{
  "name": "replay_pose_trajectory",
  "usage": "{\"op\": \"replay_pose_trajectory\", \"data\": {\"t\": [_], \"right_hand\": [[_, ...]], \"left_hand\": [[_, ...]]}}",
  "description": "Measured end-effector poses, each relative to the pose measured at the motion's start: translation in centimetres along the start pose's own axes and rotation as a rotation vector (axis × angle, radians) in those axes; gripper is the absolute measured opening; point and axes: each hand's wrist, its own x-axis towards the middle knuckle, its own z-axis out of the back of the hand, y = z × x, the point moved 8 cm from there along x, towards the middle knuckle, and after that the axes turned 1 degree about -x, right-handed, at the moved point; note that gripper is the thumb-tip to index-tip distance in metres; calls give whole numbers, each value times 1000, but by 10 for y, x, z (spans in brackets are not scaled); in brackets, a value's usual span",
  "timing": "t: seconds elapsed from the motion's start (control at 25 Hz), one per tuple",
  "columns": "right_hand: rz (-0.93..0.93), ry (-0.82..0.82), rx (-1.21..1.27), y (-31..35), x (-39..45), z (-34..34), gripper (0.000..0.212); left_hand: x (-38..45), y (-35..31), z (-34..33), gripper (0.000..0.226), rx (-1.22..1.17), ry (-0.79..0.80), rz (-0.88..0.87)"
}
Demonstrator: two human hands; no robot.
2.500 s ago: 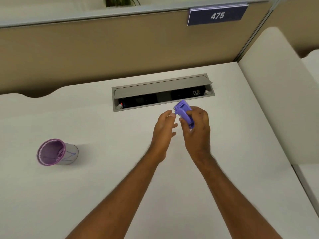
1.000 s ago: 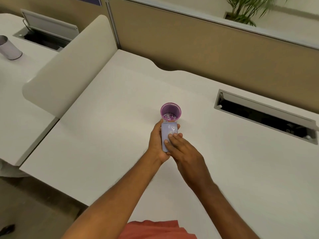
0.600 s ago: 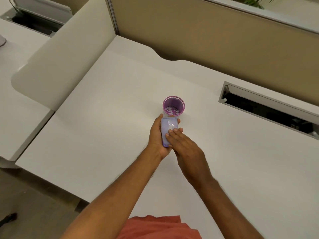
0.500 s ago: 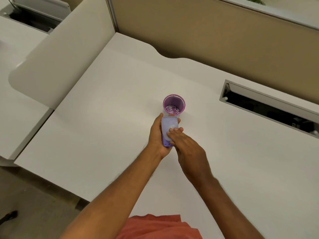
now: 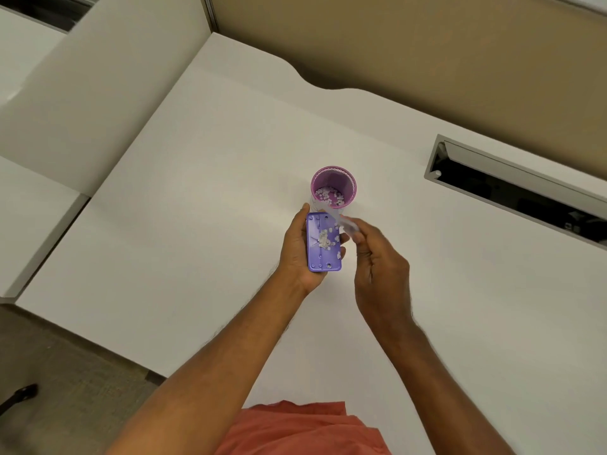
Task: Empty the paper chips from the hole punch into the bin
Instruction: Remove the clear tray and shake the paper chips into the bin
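My left hand (image 5: pixel 297 249) grips the purple hole punch (image 5: pixel 323 254) upside down, just in front of the small purple bin (image 5: pixel 333 184). Its underside lies uncovered, with white paper chips (image 5: pixel 325 239) scattered on it. My right hand (image 5: pixel 377 257) pinches the clear base cover (image 5: pixel 345 224), lifted off the punch at its right edge. The bin stands upright on the white desk (image 5: pixel 197 208) and holds several white chips at its bottom.
A grey cable tray (image 5: pixel 512 188) with an open flap is sunk into the desk at the right. A beige partition wall (image 5: pixel 427 44) runs along the back. A white divider panel (image 5: pixel 98 87) stands at the left. The desk's front edge drops to grey carpet.
My right hand has pulled the clear cover off the punch's underside and moved to the right, exposing the chips. Before that I carried the punch from the cable tray over to the bin.
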Motion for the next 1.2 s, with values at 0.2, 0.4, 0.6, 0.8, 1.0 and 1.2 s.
{"op": "replay_pose_trajectory", "data": {"t": [0.2, 0.4, 0.6, 0.8, 1.0, 1.2], "right_hand": [[-281, -234, 289, -38, 8, 17, 21], [-748, -375, 585, -117, -23, 13, 23], [-1026, -341, 627, -163, -59, -10, 16], [-1026, -303, 565, -180, -71, -14, 16], [-1006, -262, 466, -178, -74, -12, 24], [-870, -235, 377, -137, -53, -5, 10]], "left_hand": [[9, 1, 4, 51, 77, 15, 36], [12, 1, 10, 52, 51, 24, 54], [18, 3, 16, 53, 47, 11, 51], [21, 5, 18, 53, 44, 6, 55], [20, 8, 18, 54, 53, 11, 69], [16, 7, 14, 52, 24, 25, 61]]}}
